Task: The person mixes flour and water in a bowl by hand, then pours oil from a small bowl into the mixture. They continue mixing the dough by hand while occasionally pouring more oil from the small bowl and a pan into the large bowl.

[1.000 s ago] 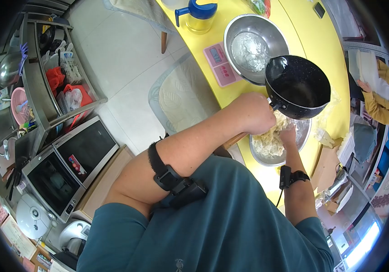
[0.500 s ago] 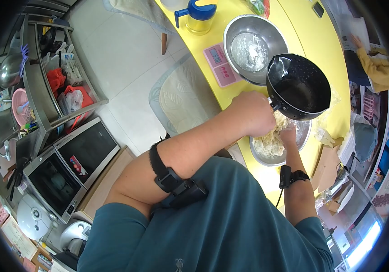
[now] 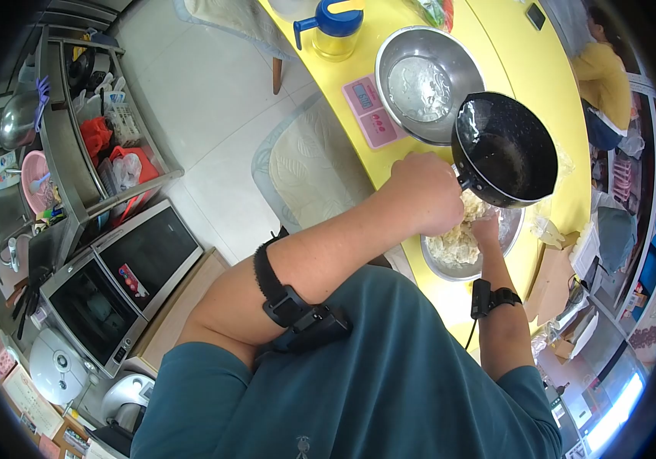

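My left hand (image 3: 429,193) is closed round the handle of a black saucepan (image 3: 513,153). The saucepan is held partly over a metal bowl (image 3: 460,273), its dark inside facing me. Lumpy pale dough (image 3: 450,246) lies in that bowl. My right hand (image 3: 486,229) reaches into the bowl and touches the dough; its fingers are mostly hidden. Beyond the saucepan stands a larger steel bowl (image 3: 462,61) with clear, shiny liquid in the bottom. A pink kitchen scale (image 3: 380,126) sits beside it, its display lit.
Blue-lidded jug (image 3: 336,34) and phone-like black object (image 3: 535,15) are on the yellow table (image 3: 489,19). Right lie a plastic bag (image 3: 548,232) and cardboard (image 3: 551,283). A person in a yellow top (image 3: 605,80) stands at far right. Left are a chair (image 3: 305,157) and ovens (image 3: 98,298).
The saucepan has shifted very slightly in my left hand. My right hand stays in the bowl. At the far right, the other person has moved and now shows from head to waist.
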